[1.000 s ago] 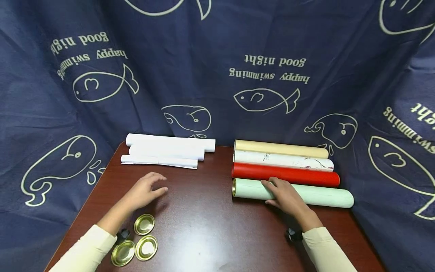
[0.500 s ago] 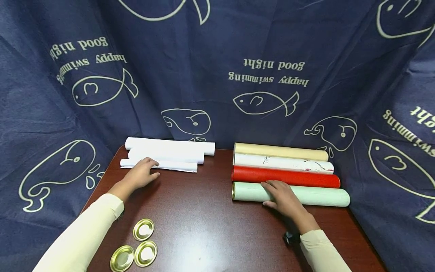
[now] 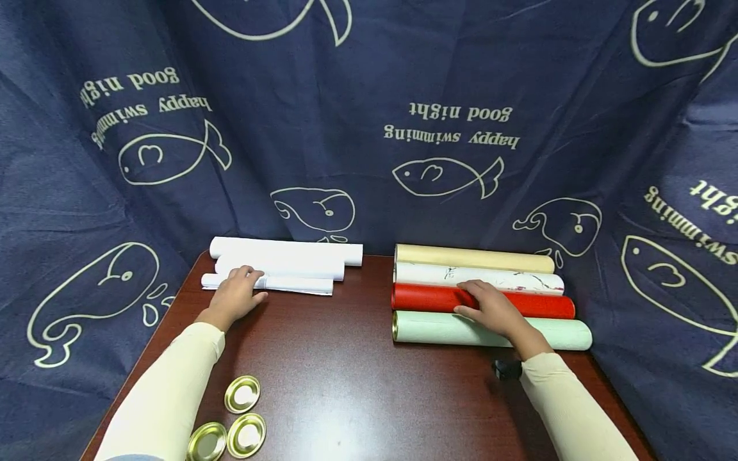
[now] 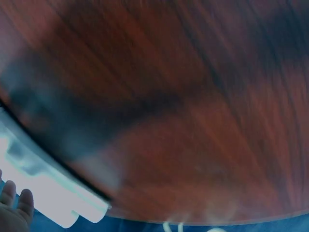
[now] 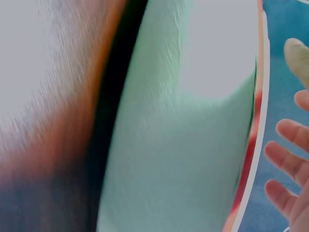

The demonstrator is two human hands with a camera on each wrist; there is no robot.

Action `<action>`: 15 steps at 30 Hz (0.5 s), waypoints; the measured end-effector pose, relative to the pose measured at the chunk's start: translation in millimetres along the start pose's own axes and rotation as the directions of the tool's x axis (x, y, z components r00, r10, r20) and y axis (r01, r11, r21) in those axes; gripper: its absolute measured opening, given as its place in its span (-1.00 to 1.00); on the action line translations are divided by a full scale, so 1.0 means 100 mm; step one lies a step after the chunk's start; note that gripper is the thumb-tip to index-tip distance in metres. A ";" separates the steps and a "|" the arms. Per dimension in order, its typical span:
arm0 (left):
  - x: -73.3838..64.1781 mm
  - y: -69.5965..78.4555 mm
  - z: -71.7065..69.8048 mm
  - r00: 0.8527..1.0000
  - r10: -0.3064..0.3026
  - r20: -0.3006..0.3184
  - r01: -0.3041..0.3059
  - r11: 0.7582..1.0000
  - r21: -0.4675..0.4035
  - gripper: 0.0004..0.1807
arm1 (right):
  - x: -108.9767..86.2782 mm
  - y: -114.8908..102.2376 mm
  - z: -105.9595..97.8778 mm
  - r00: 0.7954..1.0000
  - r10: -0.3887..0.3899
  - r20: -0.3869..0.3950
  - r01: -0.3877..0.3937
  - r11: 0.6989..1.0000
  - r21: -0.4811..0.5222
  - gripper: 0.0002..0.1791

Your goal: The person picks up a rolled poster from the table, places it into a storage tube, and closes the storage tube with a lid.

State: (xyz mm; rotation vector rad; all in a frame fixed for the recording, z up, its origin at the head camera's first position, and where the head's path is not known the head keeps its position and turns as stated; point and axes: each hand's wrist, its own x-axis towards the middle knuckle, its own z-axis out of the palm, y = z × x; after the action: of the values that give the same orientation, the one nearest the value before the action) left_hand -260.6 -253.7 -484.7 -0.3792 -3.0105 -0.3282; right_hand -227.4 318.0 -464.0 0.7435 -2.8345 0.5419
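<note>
In the head view my left hand is at the nearest, thinnest white paper roll, its fingers overlapping the left part. Loosely extended fingers show at the lower left of the left wrist view. Two thicker rolls, a middle one and a far one, lie behind. My right hand is over the red tube and the pale green tube, covering part of both. Its fingers are spread and hold nothing in the right wrist view.
Beyond the red tube lie a white patterned tube and a cream tube. Three gold round lids, one of them a farther lid, lie at the front left. A dark blue curtain rises behind the brown table.
My left hand has moved forward from over the bare table to the nearest paper roll. My right hand has shifted from the green tube forward over the red one.
</note>
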 end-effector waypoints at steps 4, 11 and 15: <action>-0.02 -0.04 0.04 0.999 -0.034 -0.002 0.034 0.999 0.006 -0.41 | 0.08 0.11 -0.05 0.994 0.040 0.098 -0.041 0.999 0.009 -0.36; -0.06 -0.05 0.11 1.000 -0.006 0.013 0.006 1.000 0.007 -0.40 | 0.18 0.18 -0.04 0.988 0.021 0.154 -0.020 1.000 -0.004 -0.39; -0.08 -0.02 0.14 1.000 -0.022 0.015 0.022 1.000 0.004 -0.41 | 0.23 0.17 0.01 0.986 0.007 0.169 -0.004 1.000 -0.019 -0.43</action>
State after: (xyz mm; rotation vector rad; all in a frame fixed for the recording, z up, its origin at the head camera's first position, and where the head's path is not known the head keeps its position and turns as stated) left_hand -254.1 -254.1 -499.4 -0.3500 -3.0313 -0.3230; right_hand -255.4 321.4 -464.2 0.8154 -2.9929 0.4733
